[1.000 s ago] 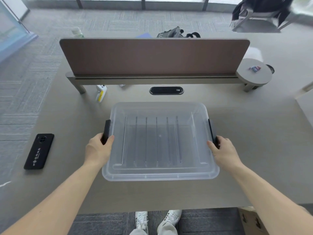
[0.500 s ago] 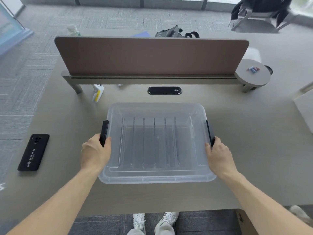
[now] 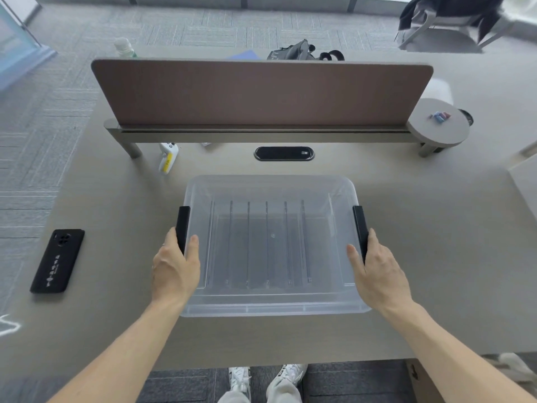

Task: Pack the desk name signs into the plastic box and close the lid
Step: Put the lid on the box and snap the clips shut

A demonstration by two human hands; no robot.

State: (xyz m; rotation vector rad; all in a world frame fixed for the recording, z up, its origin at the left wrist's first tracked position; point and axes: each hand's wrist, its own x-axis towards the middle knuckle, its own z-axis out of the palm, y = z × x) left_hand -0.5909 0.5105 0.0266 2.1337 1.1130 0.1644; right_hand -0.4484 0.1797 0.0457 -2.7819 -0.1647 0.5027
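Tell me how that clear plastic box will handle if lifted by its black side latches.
The plastic box looks thin-walled, so probably light and slightly flexible. Both hands, left and right, sit at its latches, so it should lift level. Smooth walls may be slippery.

A grey desk [image 3: 436,257] is divided by a brown partition screen [image 3: 261,93], grey carpet tiles [image 3: 43,126] are laid on the floor, and a chair [image 3: 447,21] is draped with dark clothing near daylit windows.
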